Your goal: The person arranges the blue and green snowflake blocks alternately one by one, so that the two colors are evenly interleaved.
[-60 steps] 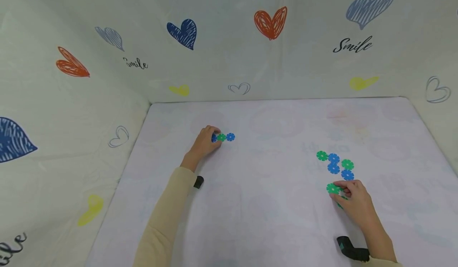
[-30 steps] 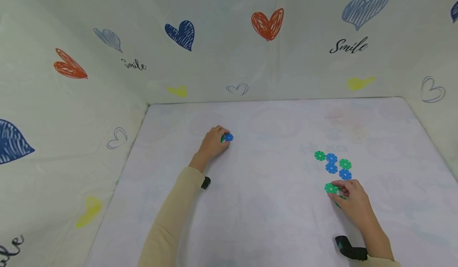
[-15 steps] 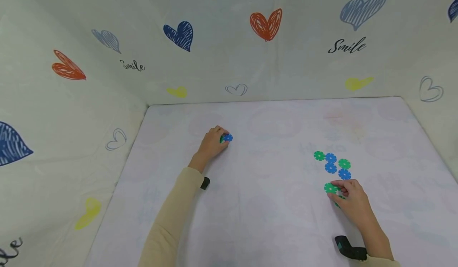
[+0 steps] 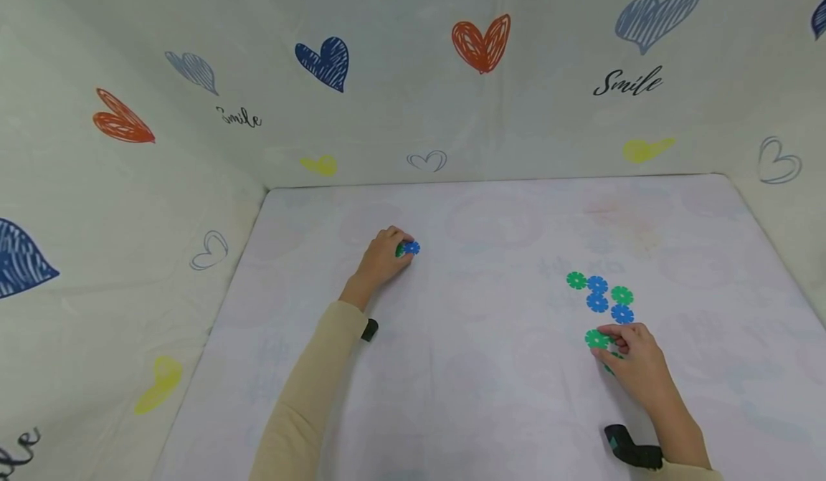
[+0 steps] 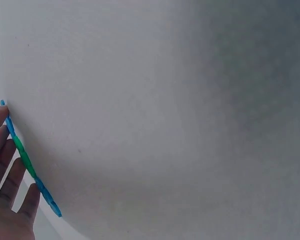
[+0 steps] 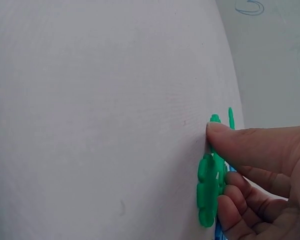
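Note:
At the back left of the table, my left hand [image 4: 385, 257] pinches a row of linked flower-shaped plastic discs [image 4: 413, 248]. In the left wrist view the row runs blue, green [image 5: 24, 157], blue, with the thumb at its upper end and the other fingers along it. My right hand [image 4: 635, 363], at the right, pinches a green flower disc [image 4: 596, 338] between thumb and fingers. Another green disc [image 4: 609, 370] shows partly from under that hand. In the right wrist view, a green disc [image 6: 207, 195] stands out edge-on below the thumb, overlapping other green ones.
Just beyond my right hand lie a green disc [image 4: 576, 280] beside two blue discs [image 4: 597, 302], and another green disc [image 4: 622, 295] with a blue disc [image 4: 622, 314] below it. The white-covered table [image 4: 477, 366] meets a heart-printed cloth wall [image 4: 548, 108]. Both wrists carry black cameras [image 4: 632, 449].
Over the first second my left hand slid right along the disc row, covering more of it. Since then it has kept still. My right hand keeps its pinch in place.

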{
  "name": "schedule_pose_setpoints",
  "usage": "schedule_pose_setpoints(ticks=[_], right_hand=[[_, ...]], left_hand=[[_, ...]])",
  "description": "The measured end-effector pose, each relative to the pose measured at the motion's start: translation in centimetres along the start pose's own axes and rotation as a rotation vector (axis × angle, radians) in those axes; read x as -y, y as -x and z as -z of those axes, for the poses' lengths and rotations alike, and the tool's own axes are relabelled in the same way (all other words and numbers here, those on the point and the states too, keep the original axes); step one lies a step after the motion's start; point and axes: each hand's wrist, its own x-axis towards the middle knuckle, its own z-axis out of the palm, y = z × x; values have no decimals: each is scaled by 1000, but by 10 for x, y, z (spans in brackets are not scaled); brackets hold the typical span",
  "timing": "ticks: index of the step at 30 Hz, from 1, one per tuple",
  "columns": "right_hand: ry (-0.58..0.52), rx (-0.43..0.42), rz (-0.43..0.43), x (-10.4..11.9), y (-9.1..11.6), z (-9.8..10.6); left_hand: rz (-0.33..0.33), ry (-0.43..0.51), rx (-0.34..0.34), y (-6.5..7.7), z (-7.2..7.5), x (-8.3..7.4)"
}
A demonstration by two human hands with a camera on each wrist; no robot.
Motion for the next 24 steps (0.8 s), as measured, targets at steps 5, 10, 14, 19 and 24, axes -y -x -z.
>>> schedule_pose_setpoints(ticks=[5, 10, 14, 19, 24], right_hand=[[5, -3, 6, 1, 0, 0], [12, -13, 15, 0, 0, 0], [14, -13, 24, 1, -1, 0], [22, -13, 33, 1, -1, 0], [16, -23, 46, 3, 1, 0]], left_hand=[[5, 11, -2, 0, 0, 0], [12, 10, -1, -1, -2, 1], [16, 6, 4, -1, -2, 2], [15, 17, 8, -1, -2, 3], [1, 15, 12, -2, -2, 4]])
